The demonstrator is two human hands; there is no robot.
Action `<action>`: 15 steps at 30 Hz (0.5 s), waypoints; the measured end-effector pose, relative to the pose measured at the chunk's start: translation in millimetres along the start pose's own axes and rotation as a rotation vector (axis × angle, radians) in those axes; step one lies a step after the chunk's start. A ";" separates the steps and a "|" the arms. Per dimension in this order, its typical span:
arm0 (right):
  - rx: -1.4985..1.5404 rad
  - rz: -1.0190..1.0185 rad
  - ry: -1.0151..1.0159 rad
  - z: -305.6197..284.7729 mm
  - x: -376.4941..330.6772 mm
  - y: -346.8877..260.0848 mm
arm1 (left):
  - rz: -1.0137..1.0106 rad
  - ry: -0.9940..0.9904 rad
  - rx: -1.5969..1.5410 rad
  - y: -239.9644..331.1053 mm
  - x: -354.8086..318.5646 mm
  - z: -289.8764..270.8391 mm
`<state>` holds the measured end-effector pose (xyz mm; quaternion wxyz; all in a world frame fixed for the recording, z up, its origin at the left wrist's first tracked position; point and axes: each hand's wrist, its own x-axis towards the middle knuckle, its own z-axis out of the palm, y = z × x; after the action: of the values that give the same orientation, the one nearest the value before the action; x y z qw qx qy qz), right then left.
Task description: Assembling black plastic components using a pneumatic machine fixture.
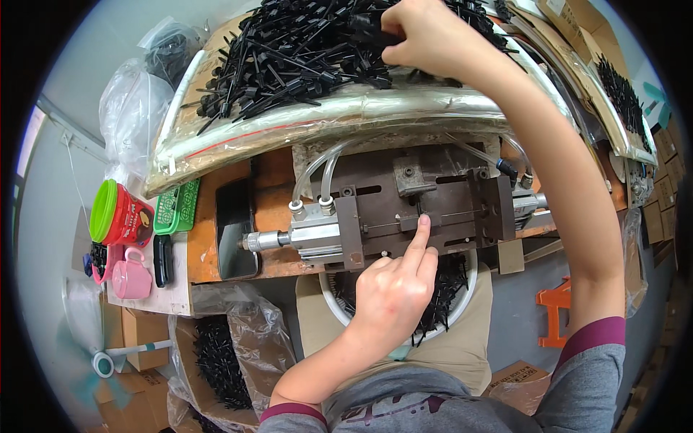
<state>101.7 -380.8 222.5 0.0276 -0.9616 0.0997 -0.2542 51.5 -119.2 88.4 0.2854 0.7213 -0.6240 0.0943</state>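
My left hand reaches over the front of a brown metal fixture. Its index finger is stretched out, the tip touching the middle of the fixture beside a small black part; the other fingers are curled with nothing seen in them. Across the far side, my right hand is at the heap of black plastic stemmed parts. Thumb and fingers close around black plastic parts at the heap's edge; how many they hold is hidden.
A plastic-wrapped ledge fronts the heap. Pneumatic cylinders with clear hoses flank the fixture. A phone, green basket, red tub and pink mug stand left. Below are a white-rimmed tub and lined carton of black parts.
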 end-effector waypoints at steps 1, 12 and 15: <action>0.090 0.096 -0.043 -12.8 0.0 -9.2 | -0.001 0.003 0.004 -1.1 -1.0 0.4; 1.197 0.513 0.167 -55.7 -38.1 11.7 | 0.028 0.005 -0.270 -4.1 -4.2 -12.7; 1.021 0.348 0.128 -48.5 -75.6 21.1 | -0.030 0.034 -0.509 2.1 2.3 -34.1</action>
<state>9.7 -385.9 226.0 0.5268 -0.7778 0.1226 -0.3202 57.5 -103.2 118.1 0.4696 0.6339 -0.6118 -0.0579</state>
